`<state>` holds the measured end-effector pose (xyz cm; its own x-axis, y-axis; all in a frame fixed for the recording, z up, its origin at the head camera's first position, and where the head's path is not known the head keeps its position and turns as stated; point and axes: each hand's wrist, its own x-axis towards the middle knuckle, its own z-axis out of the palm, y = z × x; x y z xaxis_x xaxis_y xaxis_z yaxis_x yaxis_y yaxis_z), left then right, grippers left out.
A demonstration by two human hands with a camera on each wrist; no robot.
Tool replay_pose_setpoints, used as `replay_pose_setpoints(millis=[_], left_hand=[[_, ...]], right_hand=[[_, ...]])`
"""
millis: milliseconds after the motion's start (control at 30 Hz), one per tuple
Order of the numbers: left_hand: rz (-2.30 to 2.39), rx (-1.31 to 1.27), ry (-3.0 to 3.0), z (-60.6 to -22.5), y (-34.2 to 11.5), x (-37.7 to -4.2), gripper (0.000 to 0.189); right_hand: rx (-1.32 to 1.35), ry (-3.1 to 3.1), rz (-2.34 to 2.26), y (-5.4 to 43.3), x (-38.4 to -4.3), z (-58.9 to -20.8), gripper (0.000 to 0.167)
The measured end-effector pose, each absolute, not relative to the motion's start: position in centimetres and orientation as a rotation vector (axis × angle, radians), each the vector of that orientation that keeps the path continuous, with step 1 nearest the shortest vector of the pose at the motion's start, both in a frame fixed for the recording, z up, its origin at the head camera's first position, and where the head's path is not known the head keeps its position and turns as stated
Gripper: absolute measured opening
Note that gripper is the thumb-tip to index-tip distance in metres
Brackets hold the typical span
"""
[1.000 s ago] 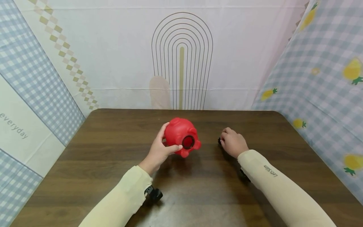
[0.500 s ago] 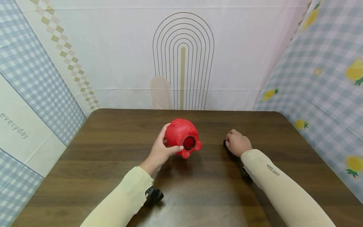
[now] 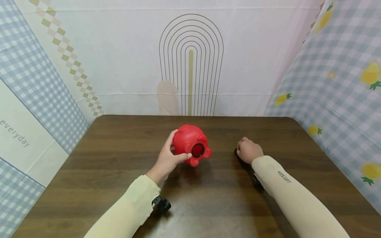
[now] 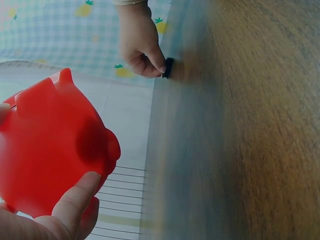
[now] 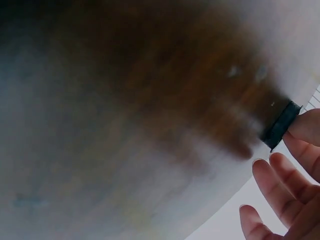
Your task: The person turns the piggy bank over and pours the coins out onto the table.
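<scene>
My left hand grips a red piggy bank above the table, thumb on its underside and fingers around the far side. The round, dark-rimmed hole in its base faces me. In the left wrist view the piggy bank fills the lower left. To the right, my right hand is low at the table. Its thumb and finger pinch a small round black plug, which stands on edge at the tabletop in the left wrist view. The other fingers are loosely bent. From the head view, the hand mostly hides the plug.
The brown wooden table extends around both hands. A white printed cloth hangs behind its far edge, with checked cloth at the right side. A black wrist camera sits under the left wrist.
My right hand has slid a little to the right along the table with the black plug, then stayed there. The left hand and piggy bank have hardly moved.
</scene>
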<state>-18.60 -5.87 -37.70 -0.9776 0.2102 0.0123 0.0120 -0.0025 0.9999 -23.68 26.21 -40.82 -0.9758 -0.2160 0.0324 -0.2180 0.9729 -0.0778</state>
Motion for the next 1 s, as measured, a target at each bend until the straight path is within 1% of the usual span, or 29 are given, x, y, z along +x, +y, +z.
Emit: replay_pose_setpoints(millis=[467, 733, 1000], left_hand=[[2.091, 0.241, 2.174, -37.7, -6.1, -18.7, 0.089], [2.077, 0.279, 2.220, -37.9, -6.0, -18.6, 0.090], [2.106, 0.349, 2.236, -37.9, -5.7, -18.6, 0.088]], right_hand=[[0.312, -3.154, 0.163, 26.6, -24.1, -40.8, 0.016], [0.248, -3.136, 0.249, 26.5, -23.6, -39.9, 0.018], [0.243, -3.082, 0.300, 25.8, -23.2, -39.2, 0.022]])
